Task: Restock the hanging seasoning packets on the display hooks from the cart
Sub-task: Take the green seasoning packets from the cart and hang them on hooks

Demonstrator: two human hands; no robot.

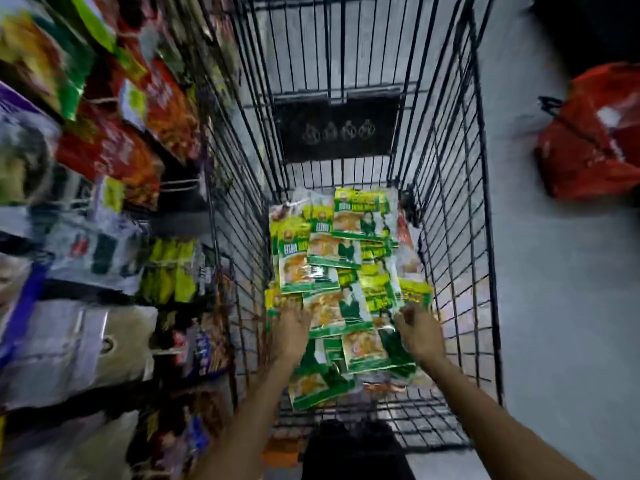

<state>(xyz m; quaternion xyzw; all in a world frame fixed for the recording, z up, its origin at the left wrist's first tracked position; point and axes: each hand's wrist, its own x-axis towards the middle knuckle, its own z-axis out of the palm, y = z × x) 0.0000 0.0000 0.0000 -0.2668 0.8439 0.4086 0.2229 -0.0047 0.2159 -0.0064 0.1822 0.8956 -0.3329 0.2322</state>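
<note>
glossy plastic seasoning packets (pixel 341 268) lie in a black wire cart (pixel 450 209) (matt metal).

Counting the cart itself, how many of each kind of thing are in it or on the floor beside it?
Wire cart: 1
Red bag: 1
Hands: 2, left hand and right hand
Heap of green-and-yellow packets: 1, too overlapped to count singly
Total: 5

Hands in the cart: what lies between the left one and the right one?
Overlapping green-and-yellow packets fill the gap between left hand and right hand, in the head view.
</note>
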